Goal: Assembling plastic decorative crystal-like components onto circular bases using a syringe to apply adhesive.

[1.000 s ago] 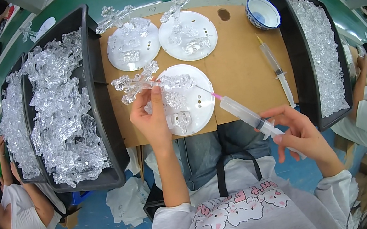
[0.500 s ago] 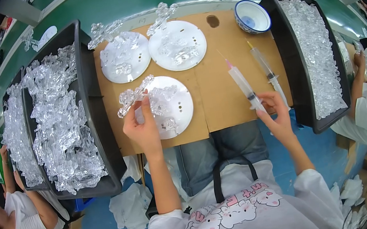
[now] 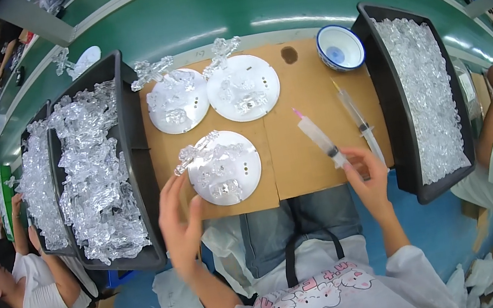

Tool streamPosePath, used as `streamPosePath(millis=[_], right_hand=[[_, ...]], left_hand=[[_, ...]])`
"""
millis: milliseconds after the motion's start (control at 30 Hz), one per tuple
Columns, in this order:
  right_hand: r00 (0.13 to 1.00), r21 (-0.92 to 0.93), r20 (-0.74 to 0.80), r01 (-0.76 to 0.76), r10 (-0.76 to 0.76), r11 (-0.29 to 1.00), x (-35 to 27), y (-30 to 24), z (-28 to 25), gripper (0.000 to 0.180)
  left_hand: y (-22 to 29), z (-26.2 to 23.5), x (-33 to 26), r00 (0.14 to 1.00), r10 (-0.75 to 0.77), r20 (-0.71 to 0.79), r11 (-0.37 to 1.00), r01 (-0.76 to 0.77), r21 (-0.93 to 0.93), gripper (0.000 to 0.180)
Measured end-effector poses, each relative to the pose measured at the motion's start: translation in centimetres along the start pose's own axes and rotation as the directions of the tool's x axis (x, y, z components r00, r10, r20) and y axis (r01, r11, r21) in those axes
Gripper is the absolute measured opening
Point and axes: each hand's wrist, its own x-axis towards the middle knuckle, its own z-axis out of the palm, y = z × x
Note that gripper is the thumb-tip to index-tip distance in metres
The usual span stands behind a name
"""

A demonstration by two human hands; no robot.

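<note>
My right hand (image 3: 367,174) is closed around the lower end of a syringe (image 3: 320,139) with a pink needle hub, its tip pointing away over the cardboard. My left hand (image 3: 181,220) is empty, fingers apart, at the left edge of the cardboard. Beside it lies the nearest white disc (image 3: 250,183), bearing clear plastic pieces, one of which (image 3: 197,152) sticks out over its upper left rim. Two more white discs, a left one (image 3: 187,113) and a right one (image 3: 260,80), sit farther back with similar clear pieces on them.
A second syringe (image 3: 355,111) with a yellowish tip lies right of the held one. Behind it stands a blue-rimmed white bowl (image 3: 340,50). Black bins of clear plastic pieces flank the cardboard (image 3: 296,175) on the left (image 3: 144,171) and right (image 3: 404,153). Other people sit at both sides.
My left hand has let go of the clear piece at the nearest disc and drawn back toward me, opening. My right hand still holds the syringe. The whole view has shifted slightly.
</note>
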Motion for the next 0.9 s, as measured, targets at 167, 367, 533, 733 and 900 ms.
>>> streamPosePath(millis=[167,367,533,733,900], right_hand=[[0.989,0.205,0.121,-0.106,0.082,0.973,0.5,-2.5,2.9,0.028],[0.974,0.214,0.221,-0.008,-0.040,0.977,3.0,-5.5,5.8,0.031],[0.975,0.158,0.197,0.074,-0.105,0.985,4.8,-5.9,6.9,0.028],[0.962,0.062,0.203,0.172,-0.181,0.983,5.9,-5.2,8.9,0.025],[0.961,0.034,0.189,0.200,-0.203,0.979,6.7,-5.2,10.1,0.025]], left_hand=[[6.6,-6.2,3.2,0.955,0.209,-0.210,0.959,-0.158,0.237,0.024],[5.0,-5.1,18.3,0.902,0.384,0.197,0.815,-0.432,0.386,0.039],[0.5,-3.0,22.0,0.887,0.304,0.347,0.834,-0.424,0.354,0.034],[-0.1,-2.2,22.5,0.899,0.328,0.291,0.863,-0.410,0.295,0.027],[-0.6,-2.1,22.7,0.901,0.366,0.232,0.857,-0.424,0.292,0.024]])
